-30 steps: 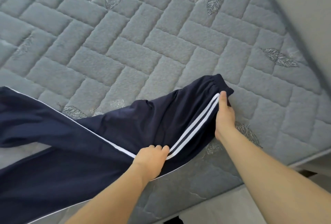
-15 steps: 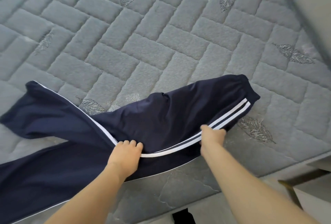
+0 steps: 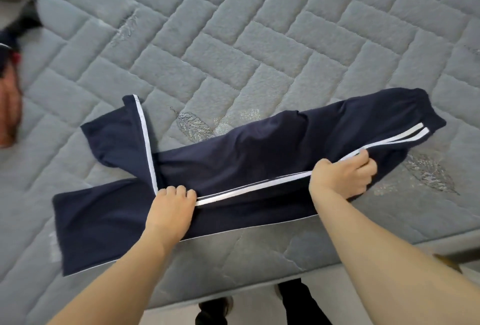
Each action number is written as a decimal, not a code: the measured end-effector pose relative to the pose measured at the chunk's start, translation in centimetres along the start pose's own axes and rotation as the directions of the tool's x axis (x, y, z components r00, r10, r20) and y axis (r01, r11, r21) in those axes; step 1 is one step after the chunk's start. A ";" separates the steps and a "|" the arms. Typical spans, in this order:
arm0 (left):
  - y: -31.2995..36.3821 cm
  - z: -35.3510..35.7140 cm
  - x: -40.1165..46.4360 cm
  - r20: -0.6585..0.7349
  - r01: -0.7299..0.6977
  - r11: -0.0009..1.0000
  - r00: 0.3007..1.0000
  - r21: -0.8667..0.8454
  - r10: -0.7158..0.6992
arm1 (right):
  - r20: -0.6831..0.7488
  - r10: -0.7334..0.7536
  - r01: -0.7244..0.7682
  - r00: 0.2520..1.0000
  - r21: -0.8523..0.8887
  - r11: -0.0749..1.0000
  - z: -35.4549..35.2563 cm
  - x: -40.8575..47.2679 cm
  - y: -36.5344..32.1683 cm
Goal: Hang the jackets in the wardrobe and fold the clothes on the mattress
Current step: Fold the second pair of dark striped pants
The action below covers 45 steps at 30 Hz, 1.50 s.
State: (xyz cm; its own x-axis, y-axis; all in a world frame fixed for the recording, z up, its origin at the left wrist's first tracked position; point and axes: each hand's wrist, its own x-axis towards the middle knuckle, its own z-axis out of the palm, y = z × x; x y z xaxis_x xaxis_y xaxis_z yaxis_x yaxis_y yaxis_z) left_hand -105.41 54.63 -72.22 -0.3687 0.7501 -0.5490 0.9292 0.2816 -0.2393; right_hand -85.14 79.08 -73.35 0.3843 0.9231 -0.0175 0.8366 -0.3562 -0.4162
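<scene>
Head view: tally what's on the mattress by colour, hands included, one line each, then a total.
Navy with white stripes: 1, the trousers, gripped by both hands.
Grey: 1, a garment at the top left corner, partly out of frame.
Bare hands: 2, the left hand and the right hand.
Total: 4, all on the grey mattress.

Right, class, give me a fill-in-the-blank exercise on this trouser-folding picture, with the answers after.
1. The navy trousers lie on a grey quilted ____.
2. The stripes along the trouser leg are ____.
3. The right hand pinches the trousers at the ____.
4. The left hand grips the trousers where the two ____ meet.

Missing words: mattress; white; stripes; legs
</scene>
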 end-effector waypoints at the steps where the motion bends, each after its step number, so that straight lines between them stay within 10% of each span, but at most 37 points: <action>1: 0.2 0.4 -0.8 0.018 -0.018 1.000 1.000 -0.011 0.018 | -0.030 -0.181 0.182 0.983 0.021 0.983 0.1 -2.0 -0.5; 5: 2.0 2.0 -3.4 -0.003 -0.091 0.985 0.996 -0.146 0.092 | 0.356 -0.687 0.713 0.634 0.075 0.697 0.4 -11.6 -1.0; 7: 1.6 1.9 -3.9 -0.032 -0.064 0.981 0.998 -0.185 0.059 | 0.756 -0.587 0.875 0.289 0.039 0.482 0.5 -15.3 -0.1; 9: 0.2 1.8 -4.2 -0.014 0.031 0.985 0.999 -0.170 -0.033 | 0.904 -0.409 0.965 0.122 -0.011 0.263 0.7 -16.7 0.9; 15: -7.3 4.0 -5.7 0.104 0.309 0.950 0.945 0.031 -0.311 | 0.959 -0.235 0.984 0.156 -0.132 0.118 1.1 -16.6 -0.4; 20: -8.6 7.0 -10.3 0.360 0.553 0.784 0.818 -0.282 -0.448 | 0.968 0.151 0.964 0.202 -0.169 -0.206 1.8 -19.3 -4.8; 22: -9.0 8.1 -12.0 0.513 0.708 0.452 0.705 -0.542 -0.490 | 0.964 0.186 0.965 0.189 -0.147 -0.219 1.8 -20.8 -6.5; 24: -10.4 9.4 -12.8 0.620 0.730 0.005 0.584 -0.683 -0.523 | 0.993 0.026 0.993 0.115 -0.115 -0.001 2.4 -22.5 -8.1; 26: -12.7 10.8 -12.9 0.586 0.647 -0.170 0.507 -0.743 -0.632 | 0.955 -0.291 0.982 0.061 -0.005 0.190 3.2 -24.6 -10.1; 31: -18.6 13.3 -10.6 0.562 0.752 -0.050 0.446 -0.657 -0.696 | 0.654 -0.753 0.985 -0.068 0.162 0.052 6.9 -29.5 -15.1; 39: -20.4 13.7 -11.2 0.301 0.553 0.141 0.630 -0.821 -0.716 | 0.904 -0.420 0.973 -0.076 0.160 0.167 9.3 -31.8 -18.5; 45: -20.7 14.8 -14.0 0.454 0.467 -0.120 0.716 -0.876 -0.530 | 0.981 -0.088 0.949 -0.171 0.188 0.252 7.8 -31.9 -19.7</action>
State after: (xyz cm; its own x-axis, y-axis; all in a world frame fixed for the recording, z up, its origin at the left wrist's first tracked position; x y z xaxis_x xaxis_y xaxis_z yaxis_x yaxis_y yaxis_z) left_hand -119.87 29.43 -71.40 -0.7678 0.1162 -0.6300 -0.2615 0.8409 0.4738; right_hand -116.91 57.77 -71.66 -0.5222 0.0159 -0.8527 0.5020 0.8140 -0.2922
